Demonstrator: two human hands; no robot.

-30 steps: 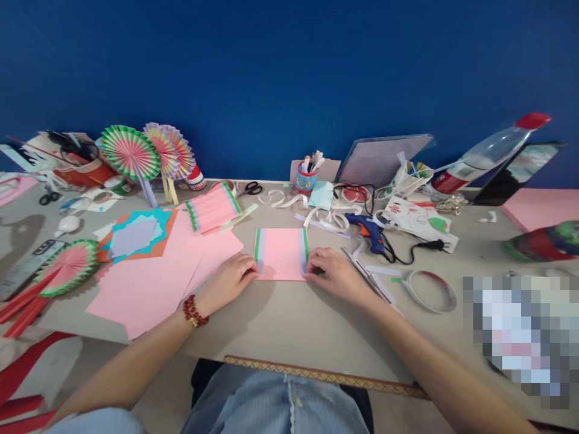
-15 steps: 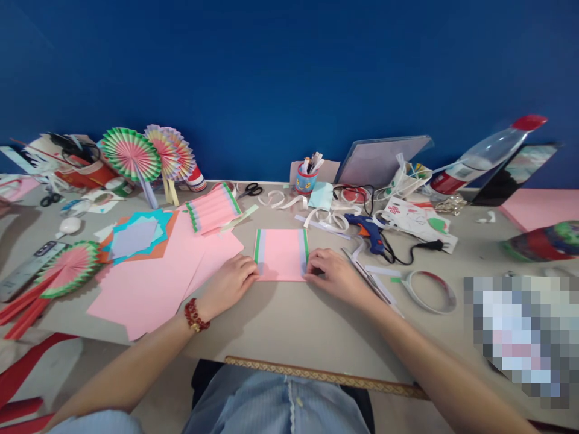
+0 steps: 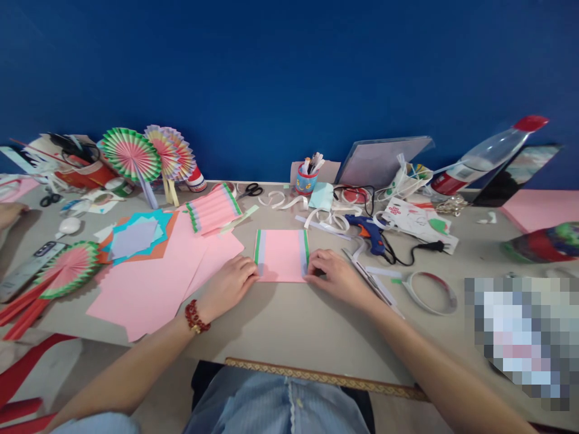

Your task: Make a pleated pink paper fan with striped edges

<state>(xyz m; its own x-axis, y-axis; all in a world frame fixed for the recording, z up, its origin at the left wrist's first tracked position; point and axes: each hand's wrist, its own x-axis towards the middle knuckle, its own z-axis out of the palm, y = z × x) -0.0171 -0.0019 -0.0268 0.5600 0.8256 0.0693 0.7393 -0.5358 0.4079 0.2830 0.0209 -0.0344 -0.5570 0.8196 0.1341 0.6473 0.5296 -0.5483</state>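
Note:
A pink paper (image 3: 283, 256) with lavender and green strips along its two sides lies flat on the table before me. My left hand (image 3: 231, 278) pinches its near left corner between thumb and fingers. At the near right corner, my right hand (image 3: 332, 274) has the paper's edge in a similar pinch. Larger pink sheets (image 3: 149, 289) spread out beside my left forearm. Behind them is a pleated pink paper (image 3: 214, 208) with green edges. A pair of scissors (image 3: 368, 277) lies close to my right wrist, partly hidden by it.
A blue glue gun (image 3: 371, 232) with its cord and a roll of tape (image 3: 429, 292) are to the right. Paper fans (image 3: 131, 154) stand at the back left. A pen cup (image 3: 306, 179) is by the blue wall. Another person's hand (image 3: 11, 214) shows at the left edge.
My hands and the pink paper have hardly moved. At the left edge, the other person's hand reaches further into view.

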